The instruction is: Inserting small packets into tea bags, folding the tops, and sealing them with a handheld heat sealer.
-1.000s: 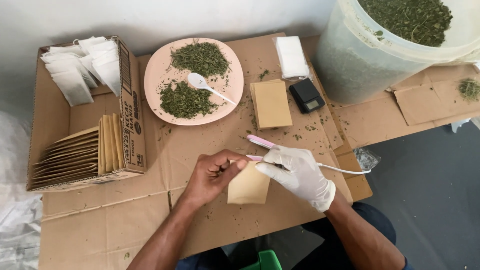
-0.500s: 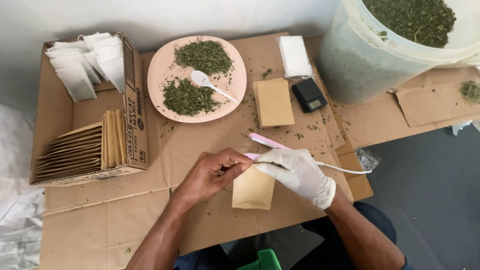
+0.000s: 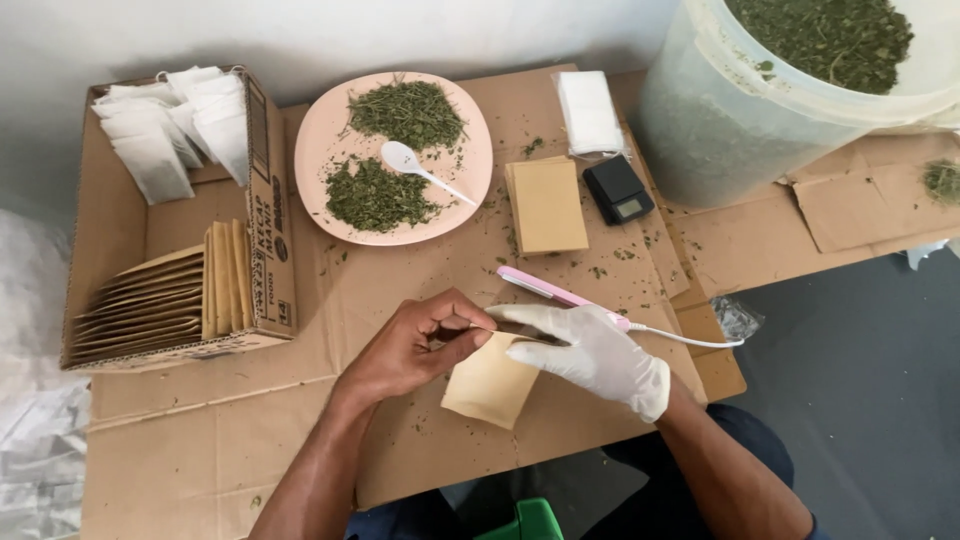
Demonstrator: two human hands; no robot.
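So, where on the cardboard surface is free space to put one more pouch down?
Bare cardboard lies below the open cardboard box, left of the bare left hand. It is crowded between the pink round plate and black pocket scale.

Both hands, left (image 3: pixel 415 348) and right (image 3: pixel 600 352), meet at a pouch's (image 3: pixel 490 385) top edge on the cardboard (image 3: pixel 400 440). A sealer (image 3: pixel 562 293) lies just behind them. Farther back a plate (image 3: pixel 318 150) holds herbs (image 3: pixel 405 112) and a spoon (image 3: pixel 420 170); a box (image 3: pixel 265 200) stands left, a bucket (image 3: pixel 720 130) right.

Matt brown paper pouch (image 3: pixel 490 380); smooth white rubbery glove (image 3: pixel 600 352); rough cardboard (image 3: pixel 400 290).
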